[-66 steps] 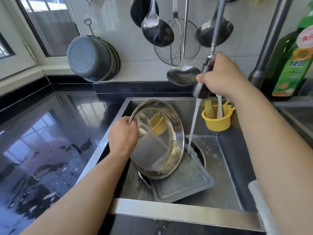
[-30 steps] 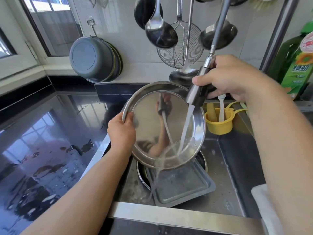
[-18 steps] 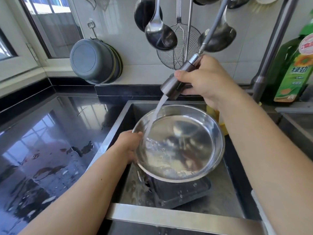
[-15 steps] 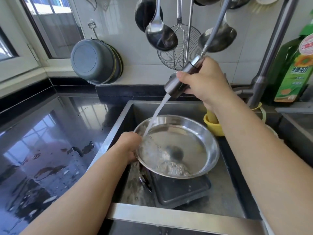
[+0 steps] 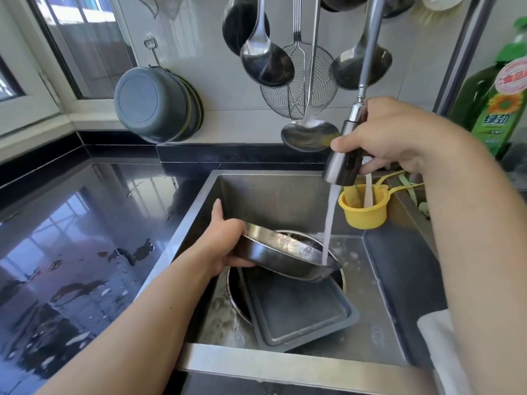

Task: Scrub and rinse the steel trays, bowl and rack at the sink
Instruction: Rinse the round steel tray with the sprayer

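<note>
My left hand (image 5: 225, 243) grips the left rim of a round steel tray (image 5: 288, 258), held low over the sink and tilted down to the right, its underside toward me. My right hand (image 5: 390, 135) holds the pull-out faucet spray head (image 5: 342, 163); its stream of water (image 5: 329, 223) falls onto the tray's right edge. Under the round tray a rectangular steel tray (image 5: 296, 315) lies in the sink, resting over a round steel bowl (image 5: 236, 297) of which only rim parts show.
The steel sink (image 5: 256, 195) has a yellow cup (image 5: 365, 209) with utensils at its back right corner. Ladles, a wire skimmer (image 5: 296, 84) and grey basins (image 5: 154, 104) hang on the wall. A green detergent bottle (image 5: 502, 106) stands right. The wet black counter (image 5: 85, 238) lies left.
The round tray has gone from facing up and catching water to being lowered and tipped toward the right. The spray head has swung right and now points straight down.
</note>
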The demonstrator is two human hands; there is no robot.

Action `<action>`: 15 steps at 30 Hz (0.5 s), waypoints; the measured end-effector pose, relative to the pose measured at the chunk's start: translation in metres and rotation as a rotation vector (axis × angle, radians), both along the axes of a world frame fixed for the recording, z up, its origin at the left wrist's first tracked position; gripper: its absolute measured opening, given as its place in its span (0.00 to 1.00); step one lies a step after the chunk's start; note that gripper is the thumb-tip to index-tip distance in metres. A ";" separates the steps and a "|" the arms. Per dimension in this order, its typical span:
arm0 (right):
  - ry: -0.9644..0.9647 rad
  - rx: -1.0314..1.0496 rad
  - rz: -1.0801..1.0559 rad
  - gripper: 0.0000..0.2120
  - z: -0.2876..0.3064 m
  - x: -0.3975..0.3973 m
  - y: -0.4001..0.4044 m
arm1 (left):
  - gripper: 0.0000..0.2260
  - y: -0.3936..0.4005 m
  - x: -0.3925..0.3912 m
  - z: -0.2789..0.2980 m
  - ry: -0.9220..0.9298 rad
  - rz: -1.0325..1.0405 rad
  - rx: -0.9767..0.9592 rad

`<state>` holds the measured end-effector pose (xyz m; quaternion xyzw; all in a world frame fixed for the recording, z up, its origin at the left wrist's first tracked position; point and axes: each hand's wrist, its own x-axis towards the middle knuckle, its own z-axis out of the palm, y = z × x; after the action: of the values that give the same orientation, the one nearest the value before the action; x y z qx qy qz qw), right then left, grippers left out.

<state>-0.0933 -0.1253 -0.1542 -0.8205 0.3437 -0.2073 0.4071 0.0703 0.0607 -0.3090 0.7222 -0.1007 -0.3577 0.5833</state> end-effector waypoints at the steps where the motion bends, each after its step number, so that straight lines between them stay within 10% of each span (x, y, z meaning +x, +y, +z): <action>1: -0.015 0.016 0.026 0.13 0.001 0.000 0.002 | 0.32 -0.001 -0.002 0.001 -0.030 -0.027 0.017; 5: -0.152 0.058 0.092 0.09 -0.006 0.014 0.014 | 0.08 0.001 -0.006 0.006 -0.104 -0.087 0.041; 15: -0.198 -0.191 -0.106 0.21 -0.028 0.030 0.006 | 0.20 0.019 0.013 0.002 -0.133 -0.428 -0.012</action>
<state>-0.0631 -0.1195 -0.1818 -0.8117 0.3235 -0.3400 0.3477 0.0834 0.0797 -0.3069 0.7030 -0.2921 -0.4243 0.4904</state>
